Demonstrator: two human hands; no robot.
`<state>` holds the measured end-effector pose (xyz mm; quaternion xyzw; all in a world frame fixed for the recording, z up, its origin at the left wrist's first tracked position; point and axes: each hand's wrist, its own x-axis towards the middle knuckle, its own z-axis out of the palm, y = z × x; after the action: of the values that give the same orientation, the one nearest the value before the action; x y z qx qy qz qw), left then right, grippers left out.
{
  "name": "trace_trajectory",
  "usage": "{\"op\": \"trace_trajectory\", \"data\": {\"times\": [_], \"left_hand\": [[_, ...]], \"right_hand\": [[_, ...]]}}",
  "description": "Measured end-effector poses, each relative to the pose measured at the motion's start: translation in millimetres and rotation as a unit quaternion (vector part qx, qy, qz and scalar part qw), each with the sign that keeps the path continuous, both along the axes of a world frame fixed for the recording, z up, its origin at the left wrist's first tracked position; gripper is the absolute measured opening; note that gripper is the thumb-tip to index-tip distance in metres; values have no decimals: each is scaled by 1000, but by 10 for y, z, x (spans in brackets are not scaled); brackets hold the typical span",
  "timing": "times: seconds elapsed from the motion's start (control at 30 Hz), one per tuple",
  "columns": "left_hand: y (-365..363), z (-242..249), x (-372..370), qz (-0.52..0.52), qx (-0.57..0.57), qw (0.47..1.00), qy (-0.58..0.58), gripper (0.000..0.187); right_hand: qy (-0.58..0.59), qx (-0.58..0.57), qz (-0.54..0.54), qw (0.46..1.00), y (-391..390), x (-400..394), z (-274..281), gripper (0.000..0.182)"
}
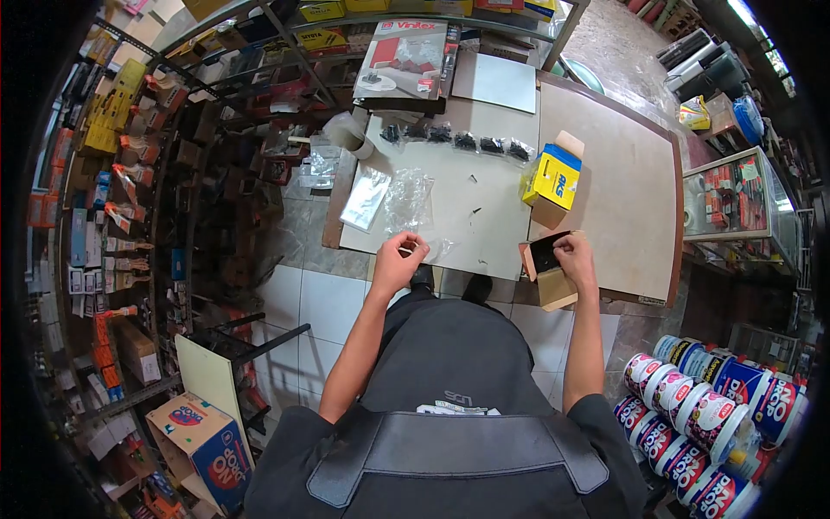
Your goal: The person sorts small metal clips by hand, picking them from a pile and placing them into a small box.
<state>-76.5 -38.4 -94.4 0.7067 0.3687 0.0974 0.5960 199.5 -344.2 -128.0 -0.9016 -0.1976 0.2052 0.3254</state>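
Observation:
My left hand (403,257) is at the table's front edge, its fingers pinched at a small clear plastic bag (441,249). My right hand (574,258) is at the mouth of an open small box (556,289) with dark contents, fingertips closed; what they hold is hidden. Behind it stands a yellow box (554,180) with open flaps. Several clear packets of black screws (465,140) lie in a row across the table (445,186). A few loose screws (475,211) lie between my hands. Empty clear bags (409,198) and a silvery packet (366,198) are at the left.
A Vinilex box (401,60) and a white panel (494,82) are at the table's back. A tape roll (348,133) sits at its left corner. Stocked shelves (130,190) line the left. Paint buckets (692,406) are stacked at the lower right, below a glass case (731,199).

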Motion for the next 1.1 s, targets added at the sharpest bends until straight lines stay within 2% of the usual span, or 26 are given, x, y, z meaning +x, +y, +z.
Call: {"op": "trace_trajectory", "data": {"times": [0.03,0.1,0.13,0.2,0.23,0.3,0.33,0.4,0.53,0.67,0.73,0.77,0.8,0.87,0.9,0.97,1.0,1.07,1.1], "left_hand": [[5,-1,9,0,2,1000,0,16],[8,-1,26,-3,-2,1000,2,16],[10,0,34,-3,-5,1000,4,17],[21,2,51,-8,0,1000,3,17],[25,3,60,-11,6,1000,1,17],[32,1,69,-16,6,1000,-2,17],[37,-2,69,-21,5,1000,-5,18],[46,-7,76,-20,2,1000,-2,17],[69,-24,91,-9,-1,1000,2,19],[103,-43,80,-11,12,1000,2,18],[117,-46,67,-6,9,1000,-7,18],[123,-37,54,-3,11,1000,-7,18],[125,-8,43,4,-1,1000,-2,18],[129,1,5,15,-11,1000,3,17],[129,-8,-20,20,-6,1000,0,17],[125,-22,-81,31,1,1000,-2,17],[119,-8,-112,40,-4,999,2,16],[117,28,-174,54,-9,999,7,15],[114,31,-205,62,-22,998,13,15]], "right_hand": [[0,-1,-3,1000,-17,5,6,17],[116,83,-77,987,-50,19,22,21],[116,82,-79,987,-74,22,35,21],[287,154,-115,938,-132,46,49,21],[287,154,-116,938,-156,50,40,21],[395,264,-158,866,-183,42,16,22],[396,263,-158,865,-181,40,2,22],[447,340,-170,810,-159,28,0,21],[458,383,-177,782,81,-63,58,20],[499,402,-127,757,511,-87,66,19],[490,356,-82,791,786,-76,1,18],[450,316,-100,829,953,-101,-15,19],[452,315,-97,829,1097,-74,-103,19],[361,210,-44,908,1359,-10,-379,19],[363,209,-40,907,1474,-8,-393,19],[234,32,-21,971,1674,-12,-410,20],[235,32,-16,971,1720,17,-586,20],[12,35,43,998,1775,57,-1118,20],[13,36,47,998,1803,26,-1142,20]]}}
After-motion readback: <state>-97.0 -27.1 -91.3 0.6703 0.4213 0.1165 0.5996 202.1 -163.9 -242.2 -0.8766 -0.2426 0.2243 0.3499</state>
